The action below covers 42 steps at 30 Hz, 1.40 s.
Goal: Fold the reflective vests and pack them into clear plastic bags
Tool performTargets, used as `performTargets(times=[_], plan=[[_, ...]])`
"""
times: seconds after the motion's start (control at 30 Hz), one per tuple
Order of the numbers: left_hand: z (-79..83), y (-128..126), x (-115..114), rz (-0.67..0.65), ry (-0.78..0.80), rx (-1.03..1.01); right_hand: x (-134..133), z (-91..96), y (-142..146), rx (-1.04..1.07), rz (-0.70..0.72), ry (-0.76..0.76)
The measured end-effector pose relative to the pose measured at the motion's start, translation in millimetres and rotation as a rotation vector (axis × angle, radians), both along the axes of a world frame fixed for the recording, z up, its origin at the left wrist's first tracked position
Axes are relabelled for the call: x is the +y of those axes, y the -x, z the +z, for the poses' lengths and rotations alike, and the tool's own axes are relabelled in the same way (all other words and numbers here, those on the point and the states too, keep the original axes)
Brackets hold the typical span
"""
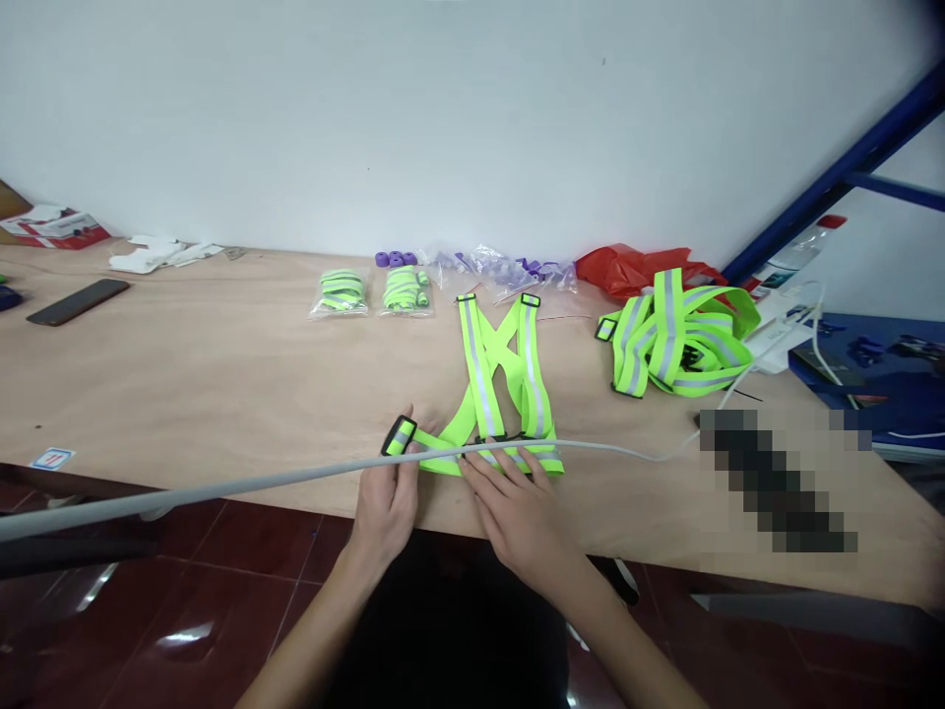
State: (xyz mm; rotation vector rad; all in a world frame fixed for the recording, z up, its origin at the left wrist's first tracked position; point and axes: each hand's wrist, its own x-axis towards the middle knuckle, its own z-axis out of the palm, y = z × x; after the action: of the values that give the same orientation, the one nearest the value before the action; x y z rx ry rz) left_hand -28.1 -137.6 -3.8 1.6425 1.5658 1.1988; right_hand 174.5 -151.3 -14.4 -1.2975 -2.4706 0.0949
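Note:
A neon-yellow reflective vest (478,364) of elastic straps with grey stripes lies spread on the table, its straps crossing near the top. My left hand (385,507) is closed on the left end of its waist strap, just below a black buckle (400,434). Flat across the lower waist strap rests my right hand (521,507), fingers stretched out and holding nothing. A grey cable (221,489) passes in front of the vest and crosses over the fingers in view. Part of the waist strap is hidden under my right hand.
Two bagged vests (343,290) lie behind, near purple rolls (396,259) and clear bags of purple pieces (502,268). At right are a heap of reflective straps (668,335), a red plastic bag (609,271) and a pixelated dark object (775,483). A phone (79,302) lies far left.

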Motion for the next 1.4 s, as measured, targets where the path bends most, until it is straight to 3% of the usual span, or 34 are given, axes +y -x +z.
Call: performTargets(times=[0.23, 0.43, 0.63, 0.9, 1.07, 1.2, 1.4], plan=[[-1.6, -2, 10, 0.011, -0.193, 0.136, 0, -0.5, 2, 0.001, -0.03, -0.036], [8.5, -4, 27, 0.055, -0.615, 0.321, -3, -1.0, 5, -0.028, -0.016, -0.11], [22.8, -16, 36, -0.076, -0.702, 0.342, -10, 0.5, 11, -0.034, -0.12, -0.207], [23.9, -80, 52, -0.571, -0.598, 0.522, -24, -5.5, 14, 0.013, -0.134, -0.249], [22.2, -102, 66, -0.899, -0.352, 0.723, -31, -5.2, 17, -0.017, -0.186, -0.131], [26.8, -97, 79, -0.957, -0.219, 0.725, -29, 1.9, 21, -0.021, -0.2, -0.114], [25.8, -96, 98, -1.079, -0.212, 0.677, -28, 1.8, 26, -0.013, -0.257, -0.088]])
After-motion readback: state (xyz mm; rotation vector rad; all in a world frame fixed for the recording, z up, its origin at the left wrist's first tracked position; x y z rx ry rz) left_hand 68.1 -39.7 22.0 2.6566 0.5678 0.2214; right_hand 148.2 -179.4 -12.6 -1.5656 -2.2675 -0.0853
